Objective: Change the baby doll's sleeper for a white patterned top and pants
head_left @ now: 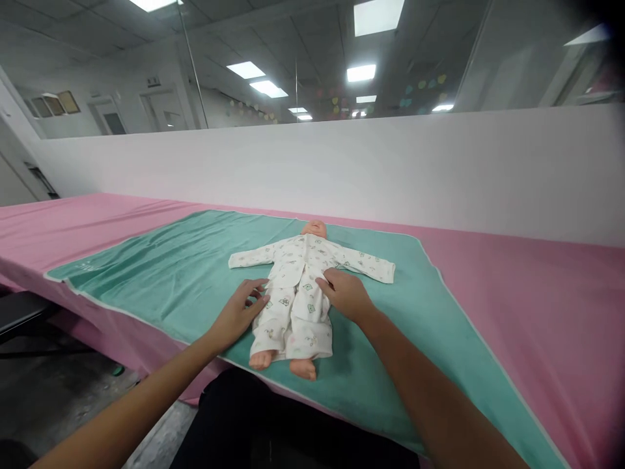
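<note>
On its back lies a baby doll [315, 228], head toward the wall and bare feet toward me. It wears a white printed baby jacket [289, 264] with long sleeves spread outward, and matching baby trousers [311, 312]. My left hand [240, 311] rests at the doll's hip on the left, fingers loosely apart, fingertips against the edge of the clothes. At the waist on the right, my right hand [346, 294] has its thumb and forefinger closed on the lower edge of the jacket. The jacket's front parts at the bottom, showing the trousers' upper part.
A green towel [185, 260] lies under the doll, over a pink tablecloth [527, 286]. Behind the table stands a white low wall [342, 169] with glass panels above. A dark chair [22, 312] is at the left edge.
</note>
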Action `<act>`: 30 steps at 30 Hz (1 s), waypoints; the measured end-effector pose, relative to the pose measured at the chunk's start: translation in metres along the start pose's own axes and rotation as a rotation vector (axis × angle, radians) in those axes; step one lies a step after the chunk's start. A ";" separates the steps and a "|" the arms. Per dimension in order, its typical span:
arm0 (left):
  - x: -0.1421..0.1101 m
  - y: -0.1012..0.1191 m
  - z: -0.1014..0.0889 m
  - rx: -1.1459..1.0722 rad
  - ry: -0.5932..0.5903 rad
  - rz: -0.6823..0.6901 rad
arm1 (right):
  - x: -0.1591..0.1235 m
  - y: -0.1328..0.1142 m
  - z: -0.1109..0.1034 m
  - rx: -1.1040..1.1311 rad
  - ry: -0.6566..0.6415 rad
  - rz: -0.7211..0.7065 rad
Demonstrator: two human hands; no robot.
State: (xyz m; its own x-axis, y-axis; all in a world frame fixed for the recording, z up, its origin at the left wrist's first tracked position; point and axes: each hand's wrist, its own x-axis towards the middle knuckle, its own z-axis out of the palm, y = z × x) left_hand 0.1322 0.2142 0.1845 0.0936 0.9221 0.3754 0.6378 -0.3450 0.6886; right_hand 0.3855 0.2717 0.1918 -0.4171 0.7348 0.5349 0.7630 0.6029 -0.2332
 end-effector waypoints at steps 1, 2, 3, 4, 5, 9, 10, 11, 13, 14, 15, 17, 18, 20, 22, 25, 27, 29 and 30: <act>0.003 0.000 0.002 0.015 0.006 0.012 | 0.000 -0.005 0.000 -0.039 0.052 -0.026; 0.007 -0.001 0.004 0.035 0.020 0.026 | 0.001 -0.012 0.001 -0.065 0.091 -0.061; 0.012 -0.002 0.006 0.059 0.039 0.039 | 0.001 -0.019 0.002 -0.076 0.114 -0.100; 0.017 -0.003 0.007 0.086 0.061 0.053 | 0.001 -0.025 0.002 -0.069 0.119 -0.137; 0.020 -0.003 0.008 0.110 0.078 0.065 | 0.001 -0.031 0.003 -0.047 0.112 -0.162; 0.011 0.012 0.001 0.116 0.104 0.088 | -0.014 -0.041 -0.005 0.181 0.093 -0.080; 0.003 0.019 -0.003 0.091 0.084 0.090 | -0.022 -0.043 -0.009 0.256 0.076 -0.044; -0.009 0.025 -0.008 0.061 0.048 0.092 | -0.032 -0.045 -0.013 0.322 0.055 -0.017; -0.034 0.035 -0.017 0.001 -0.059 0.100 | -0.052 -0.056 -0.020 0.398 0.012 -0.008; -0.048 0.038 -0.020 -0.016 -0.112 0.107 | -0.062 -0.064 -0.022 0.397 0.000 -0.022; -0.060 0.039 -0.021 -0.019 -0.155 0.113 | -0.070 -0.074 -0.022 0.366 -0.001 -0.034; -0.079 0.037 -0.018 0.003 -0.196 0.115 | -0.080 -0.096 -0.018 0.237 0.009 -0.046; -0.085 0.034 -0.015 0.017 -0.193 0.113 | -0.082 -0.106 -0.014 0.159 0.012 -0.048; -0.091 0.029 -0.007 0.025 -0.151 0.113 | -0.079 -0.124 -0.005 0.026 -0.003 -0.051; -0.091 0.025 0.000 0.009 -0.082 0.133 | -0.073 -0.136 0.002 -0.046 -0.033 -0.061; -0.090 0.023 0.002 -0.027 -0.018 0.168 | -0.069 -0.151 0.000 -0.055 -0.010 -0.026; -0.091 0.025 -0.002 -0.046 -0.008 0.178 | -0.072 -0.164 -0.008 -0.013 0.036 0.013; -0.093 0.028 -0.007 -0.050 0.017 0.191 | -0.079 -0.177 -0.014 0.032 0.074 0.041; -0.095 0.029 -0.009 -0.046 0.039 0.199 | -0.083 -0.183 -0.015 0.045 0.088 0.050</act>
State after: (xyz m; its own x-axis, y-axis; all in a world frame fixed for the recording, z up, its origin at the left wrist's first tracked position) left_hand 0.1350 0.1152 0.1747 0.1839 0.8276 0.5303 0.5741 -0.5284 0.6255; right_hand 0.2879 0.0953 0.2027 -0.3320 0.7355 0.5906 0.7580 0.5807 -0.2970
